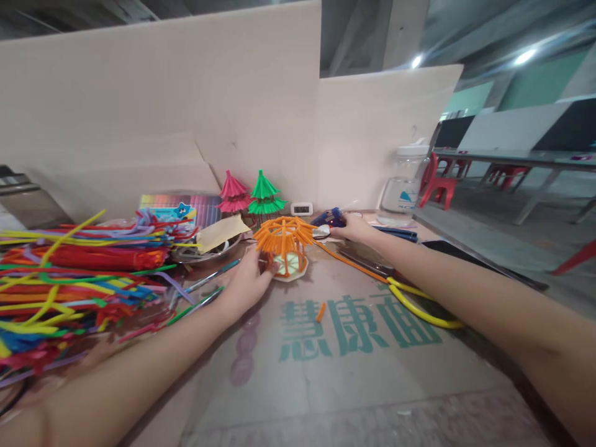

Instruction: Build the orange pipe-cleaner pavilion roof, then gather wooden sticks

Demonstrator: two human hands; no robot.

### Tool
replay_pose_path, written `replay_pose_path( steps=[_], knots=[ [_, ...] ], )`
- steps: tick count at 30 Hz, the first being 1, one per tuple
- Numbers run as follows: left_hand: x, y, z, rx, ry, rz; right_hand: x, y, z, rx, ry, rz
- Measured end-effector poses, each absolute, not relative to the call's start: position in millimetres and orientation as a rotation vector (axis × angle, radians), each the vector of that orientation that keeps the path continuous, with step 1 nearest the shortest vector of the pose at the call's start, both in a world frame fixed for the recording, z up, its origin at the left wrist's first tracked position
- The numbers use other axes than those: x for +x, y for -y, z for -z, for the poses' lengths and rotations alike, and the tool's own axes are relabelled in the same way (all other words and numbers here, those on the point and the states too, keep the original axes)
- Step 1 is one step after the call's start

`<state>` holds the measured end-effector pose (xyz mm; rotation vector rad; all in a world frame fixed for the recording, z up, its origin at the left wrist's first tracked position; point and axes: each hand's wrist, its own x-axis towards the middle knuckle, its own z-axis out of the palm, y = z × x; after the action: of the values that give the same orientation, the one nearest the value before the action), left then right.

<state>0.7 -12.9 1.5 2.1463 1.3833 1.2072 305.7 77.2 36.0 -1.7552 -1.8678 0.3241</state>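
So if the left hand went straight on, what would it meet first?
The orange model, which the left hand appears to hold at its left side, so contact looks immediate; depth is hard to judge here.

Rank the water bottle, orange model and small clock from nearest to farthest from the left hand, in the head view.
1. Orange model: touching the left hand, on its right.
2. Small clock: behind the model, slightly right.
3. Water bottle: well to the right, beyond the right forearm.
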Motion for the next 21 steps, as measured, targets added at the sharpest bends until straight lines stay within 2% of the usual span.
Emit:
replay_pose_path(
  steps=[7, 12, 16, 19, 21],
  knots=[
    [2, 10, 1, 2.073, -1.233, -1.188, 304, -75, -33, -1.771, 1.795, -0.344],
    [0, 8, 5, 2.108, -1.234, -1.211, 312, -54, -47, -1.699, 1.723, -0.509],
    [1, 10, 1, 2.146, -1.281, -1.237, 314, -20, -50, -1.47, 1.671, -0.564],
    [1, 12, -3, 2.232, -1.262, -1.296, 310, 19, -44, -1.116, 1.58, -0.479],
    [0, 13, -5, 2.262, -1.252, -1.333, 305, 45, -38, -1.059, 1.59, -0.461]
  ],
)
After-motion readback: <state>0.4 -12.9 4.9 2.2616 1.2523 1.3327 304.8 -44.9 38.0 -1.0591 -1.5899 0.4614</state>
